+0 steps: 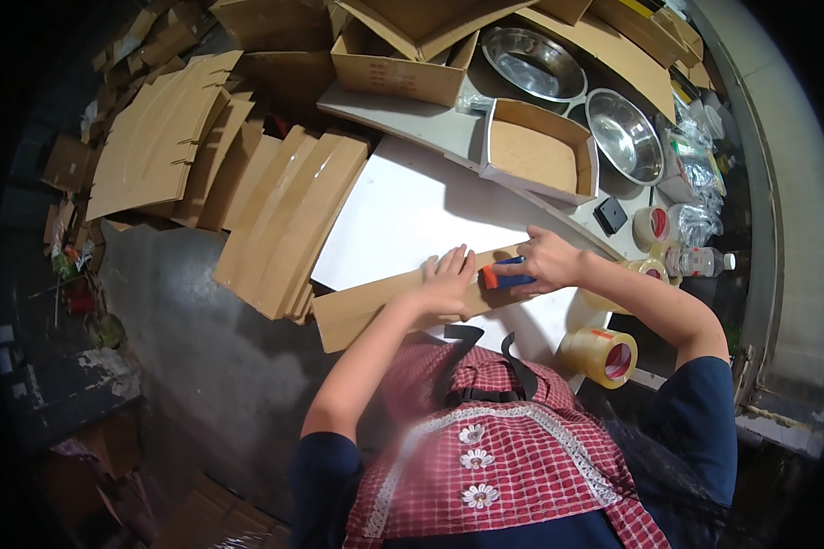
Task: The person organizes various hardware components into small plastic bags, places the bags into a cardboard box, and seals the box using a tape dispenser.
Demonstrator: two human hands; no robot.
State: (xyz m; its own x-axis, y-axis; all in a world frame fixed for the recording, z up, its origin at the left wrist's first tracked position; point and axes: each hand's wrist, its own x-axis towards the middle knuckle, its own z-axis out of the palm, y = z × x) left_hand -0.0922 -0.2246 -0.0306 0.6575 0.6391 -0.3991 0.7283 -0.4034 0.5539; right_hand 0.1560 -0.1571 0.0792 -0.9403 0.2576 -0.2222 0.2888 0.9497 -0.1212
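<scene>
A long, narrow, flat piece of brown cardboard (355, 316) lies slanted along the near edge of the white table. My left hand (444, 285) rests flat on its middle, fingers spread, holding nothing. My right hand (551, 261) is closed around a blue and orange tape dispenser (502, 274), which sits over the right part of the cardboard. The fingers cover much of the dispenser, so whether tape is running from it cannot be seen. Both hands are close together, with the dispenser just right of the left fingertips.
Folded cartons (288, 215) lean at the table's left side. Clear tape rolls (600, 357) stand at right, near a plastic bottle (705, 262). Farther back are an open shallow box (581, 195), a small black object (610, 216) and metal basins (624, 137).
</scene>
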